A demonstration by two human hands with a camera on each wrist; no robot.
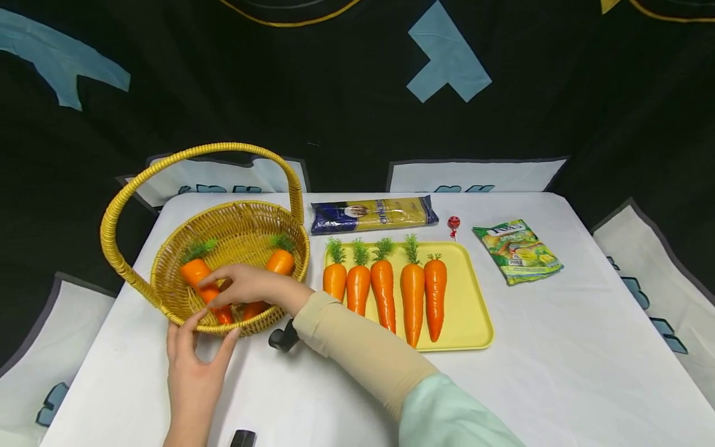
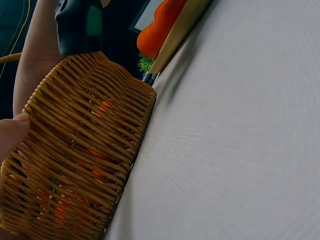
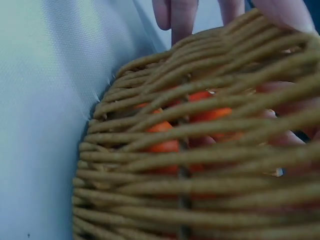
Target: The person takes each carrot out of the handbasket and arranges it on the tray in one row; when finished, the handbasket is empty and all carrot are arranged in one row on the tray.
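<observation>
My right hand (image 1: 251, 285) reaches over the near rim into a yellow wicker basket (image 1: 234, 217). Its thumb and fingers pinch an orange carrot (image 1: 195, 271) with a green top, on the basket's left side. Another carrot (image 1: 280, 262) lies on the right side, partly hidden by this hand. My left hand (image 1: 195, 366) holds the basket's near rim; its thumb (image 2: 14, 132) lies against the wicker in the left wrist view. Through the weave, orange patches of carrot (image 3: 162, 137) show in the right wrist view.
A yellow tray (image 1: 469, 310) right of the basket bears several carrots (image 1: 382, 288). Behind it lie a blue-and-yellow packet (image 1: 374, 214) and a red lollipop (image 1: 454, 222). A green candy bag (image 1: 518, 251) lies farther right. The basket's tall handle (image 1: 223, 148) arches above it.
</observation>
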